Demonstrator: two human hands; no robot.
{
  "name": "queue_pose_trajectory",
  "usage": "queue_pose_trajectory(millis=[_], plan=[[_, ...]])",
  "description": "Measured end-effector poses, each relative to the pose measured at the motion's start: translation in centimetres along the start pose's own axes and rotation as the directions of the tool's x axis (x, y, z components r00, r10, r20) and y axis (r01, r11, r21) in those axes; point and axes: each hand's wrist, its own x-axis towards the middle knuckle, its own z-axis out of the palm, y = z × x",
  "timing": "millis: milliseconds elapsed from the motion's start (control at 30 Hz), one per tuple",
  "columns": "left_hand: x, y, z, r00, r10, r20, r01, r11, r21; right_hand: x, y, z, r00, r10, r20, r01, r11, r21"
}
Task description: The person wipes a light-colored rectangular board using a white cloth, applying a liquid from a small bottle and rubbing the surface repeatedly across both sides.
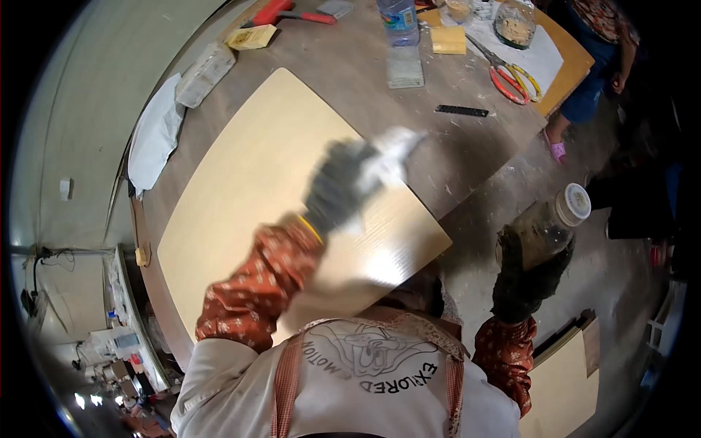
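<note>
My left hand (337,184), in a dark grey glove and smeared by motion, is over a pale wood-grain board (241,160) on the table. It grips a crumpled white rag (392,157), either cloth or paper, near the board's right edge. Wet-looking glare shows on the board's near right part. Off to the right, beyond the table's edge, my right hand (527,281) wears a dark glove. Its fingers wrap round a clear bottle (531,235) with a white lid (575,202), held tilted.
On the grey-brown table (475,146) are red-and-yellow scissors (515,80), a black blade strip (462,111), a water bottle (399,23), a glass jar (515,25), a yellow sponge (448,41) and a red-handled tool (281,13). Another pale board (566,387) stands low right. A person (584,87) stands far right.
</note>
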Motion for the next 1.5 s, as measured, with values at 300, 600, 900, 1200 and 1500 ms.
queue_pose_trajectory(millis=[300,600,900,1200,1500], plan=[[0.2,-2.4,2.6,0.964,-0.264,0.009,0.264,0.963,0.054,-2.3,1.6,-3.4,0.998,-0.022,0.059,0.032,0.984,-0.174],[-2.6,14.5,0.3,0.83,0.523,0.193,-0.496,0.851,-0.174,-4.8,0.1,-5.0,0.997,-0.079,-0.022,0.075,0.987,-0.144],[-5.9,16.0,-1.8,0.584,0.658,0.475,-0.706,0.123,0.697,-12.5,-2.8,-9.9,0.99,-0.123,0.063,0.139,0.887,-0.441],[-12.7,14.7,-3.4,0.863,0.231,0.449,0.397,-0.86,-0.322,-11.6,-6.1,-9.2,0.692,-0.195,0.695,0.626,0.642,-0.443],[-12.0,13.7,-3.3,0.904,-0.403,0.143,-0.26,-0.784,-0.563,-2.9,-9.0,-4.4,0.391,-0.572,0.721,0.789,0.612,0.057]])
